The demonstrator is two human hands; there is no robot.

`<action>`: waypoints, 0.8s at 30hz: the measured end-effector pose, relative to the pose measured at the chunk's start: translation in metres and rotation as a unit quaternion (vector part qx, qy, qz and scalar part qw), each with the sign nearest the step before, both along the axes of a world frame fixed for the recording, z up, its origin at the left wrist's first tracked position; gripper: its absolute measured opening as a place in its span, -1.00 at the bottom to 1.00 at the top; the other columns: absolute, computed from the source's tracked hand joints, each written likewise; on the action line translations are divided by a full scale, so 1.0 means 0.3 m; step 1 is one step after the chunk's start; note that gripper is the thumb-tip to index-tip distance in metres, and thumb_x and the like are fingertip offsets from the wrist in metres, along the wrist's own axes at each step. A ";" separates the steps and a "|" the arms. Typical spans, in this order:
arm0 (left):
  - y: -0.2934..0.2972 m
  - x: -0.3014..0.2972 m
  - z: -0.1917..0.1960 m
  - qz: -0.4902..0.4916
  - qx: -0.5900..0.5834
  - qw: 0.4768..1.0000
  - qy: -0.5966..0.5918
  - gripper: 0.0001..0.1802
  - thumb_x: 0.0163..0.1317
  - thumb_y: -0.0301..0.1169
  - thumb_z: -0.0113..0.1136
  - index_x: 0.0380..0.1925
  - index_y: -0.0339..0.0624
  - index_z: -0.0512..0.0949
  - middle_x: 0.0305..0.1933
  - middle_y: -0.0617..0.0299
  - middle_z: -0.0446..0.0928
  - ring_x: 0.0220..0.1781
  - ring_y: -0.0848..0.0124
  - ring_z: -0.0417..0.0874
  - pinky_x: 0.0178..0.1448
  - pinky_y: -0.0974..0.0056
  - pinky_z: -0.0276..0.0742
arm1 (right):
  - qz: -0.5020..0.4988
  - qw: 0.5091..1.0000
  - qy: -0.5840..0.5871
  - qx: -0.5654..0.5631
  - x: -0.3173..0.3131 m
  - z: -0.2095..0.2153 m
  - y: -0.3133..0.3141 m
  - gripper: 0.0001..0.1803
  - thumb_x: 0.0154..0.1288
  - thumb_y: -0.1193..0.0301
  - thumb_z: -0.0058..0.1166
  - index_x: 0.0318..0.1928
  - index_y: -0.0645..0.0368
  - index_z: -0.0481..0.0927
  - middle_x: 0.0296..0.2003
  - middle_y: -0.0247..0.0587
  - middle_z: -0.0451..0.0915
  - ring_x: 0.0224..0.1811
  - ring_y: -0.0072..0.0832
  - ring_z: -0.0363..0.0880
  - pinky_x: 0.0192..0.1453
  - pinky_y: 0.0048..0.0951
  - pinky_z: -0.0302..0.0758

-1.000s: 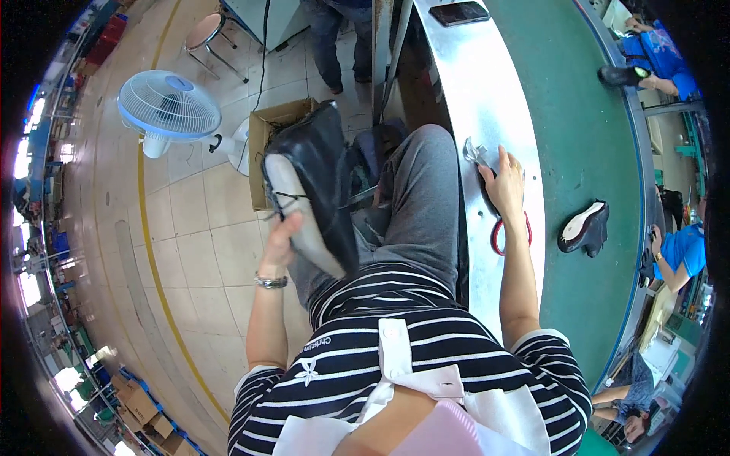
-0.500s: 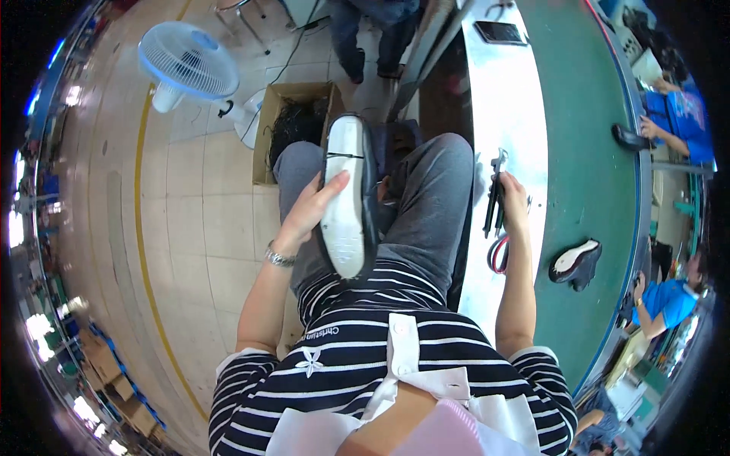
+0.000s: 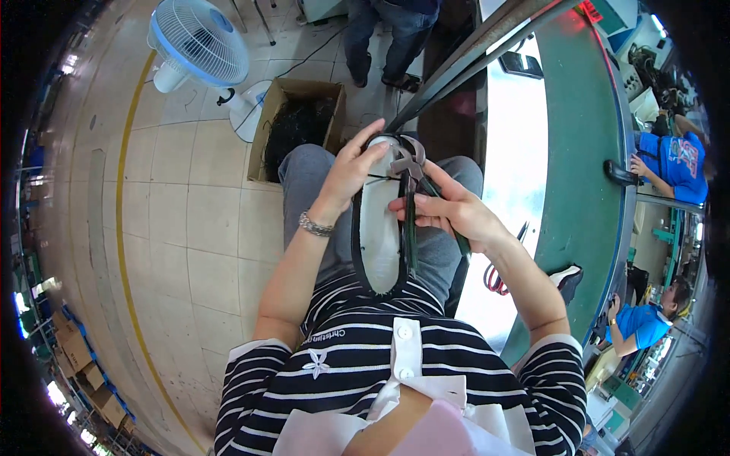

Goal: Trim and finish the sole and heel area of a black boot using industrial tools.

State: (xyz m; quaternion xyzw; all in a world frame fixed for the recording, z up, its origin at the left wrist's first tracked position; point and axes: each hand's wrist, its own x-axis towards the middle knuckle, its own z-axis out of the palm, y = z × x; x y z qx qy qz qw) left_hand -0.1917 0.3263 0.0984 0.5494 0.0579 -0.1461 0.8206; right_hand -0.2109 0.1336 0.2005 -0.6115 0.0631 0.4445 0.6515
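Note:
In my lap lies a black shoe upper (image 3: 379,220) stretched on a last, its white underside facing up with a dark cord across it near the toe. My left hand (image 3: 353,171) is closed round the toe end, fingers along its left edge. My right hand (image 3: 456,209) grips a pair of pincers (image 3: 411,163) by the dark green handles. Their grey jaws rest at the right edge of the toe, by my left fingertips. Whether the jaws pinch anything cannot be made out.
A metal-topped bench (image 3: 517,144) runs along my right, with a phone (image 3: 522,65) and red-handled scissors (image 3: 496,280) on it. Beyond lies a green conveyor belt (image 3: 578,152) with another shoe (image 3: 566,281). Left stand a carton of black scraps (image 3: 334,91) and a fan (image 3: 199,42). Co-workers sit at right.
My right hand has lifted the pincers off the bench and brought them left to the shoe's toe. My left hand has shifted up toward the toe end. The shoe on the belt has moved nearer.

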 end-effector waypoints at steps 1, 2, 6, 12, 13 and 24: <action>-0.007 0.002 -0.007 -0.002 -0.006 1.000 -0.001 -0.49 0.35 -0.35 0.10 0.28 -0.24 0.36 0.05 0.19 0.53 0.06 0.54 0.48 0.18 0.41 0.34 | -0.006 1.000 0.018 0.004 0.014 -0.008 0.012 -0.31 0.46 0.46 -0.12 0.49 0.06 -0.09 0.00 -0.05 0.61 0.01 -0.40 0.61 0.13 -0.47 0.46; -0.013 0.004 -0.022 0.001 0.006 1.000 -0.012 -0.53 0.35 -0.35 0.07 0.25 -0.22 0.39 0.04 0.19 0.54 0.05 0.51 0.49 0.17 0.40 0.35 | 0.012 0.999 0.015 -0.039 0.027 0.001 0.016 -0.34 0.48 0.44 -0.14 0.48 0.01 -0.07 -0.02 -0.10 0.61 0.02 -0.44 0.59 0.16 -0.41 0.45; -0.019 0.010 -0.063 0.025 0.052 0.996 -0.064 -0.61 0.35 -0.34 0.02 0.13 -0.22 0.48 0.00 0.11 0.57 -0.01 0.39 0.55 0.15 0.34 0.36 | 0.069 0.993 0.038 -0.092 0.114 0.026 0.017 -0.33 0.49 0.36 -0.09 0.49 -0.13 -0.06 -0.14 -0.24 0.61 -0.08 -0.49 0.59 0.10 -0.33 0.51; -0.024 0.007 -0.061 0.055 0.099 0.991 -0.078 -0.64 0.31 -0.36 0.01 0.07 -0.24 0.53 -0.04 0.04 0.59 -0.02 0.33 0.57 0.12 0.32 0.38 | 0.091 0.985 -0.043 -0.141 0.089 -0.012 0.025 -0.32 0.48 0.37 -0.09 0.48 -0.03 -0.06 -0.34 -0.31 0.48 -0.34 -0.55 0.52 -0.24 -0.42 0.59; -0.028 0.007 -0.059 0.059 0.108 0.990 -0.072 -0.64 0.31 -0.37 0.00 0.05 -0.25 0.54 -0.04 0.04 0.60 -0.01 0.31 0.58 0.11 0.31 0.39 | 0.083 0.985 -0.086 -0.127 0.070 -0.018 0.023 -0.33 0.48 0.38 -0.08 0.48 0.01 -0.04 -0.37 -0.31 0.46 -0.41 -0.57 0.50 -0.34 -0.46 0.59; -0.020 -0.007 -0.059 0.061 0.101 0.988 -0.097 -0.64 0.34 -0.39 0.00 0.07 -0.30 0.53 0.10 0.06 0.58 0.06 0.34 0.61 0.14 0.32 0.44 | 0.118 0.935 -0.246 -0.227 0.003 -0.054 0.010 -0.34 0.43 0.43 -0.06 0.44 0.16 0.00 -0.52 -0.09 0.57 -0.53 -0.37 0.60 -0.39 -0.31 0.54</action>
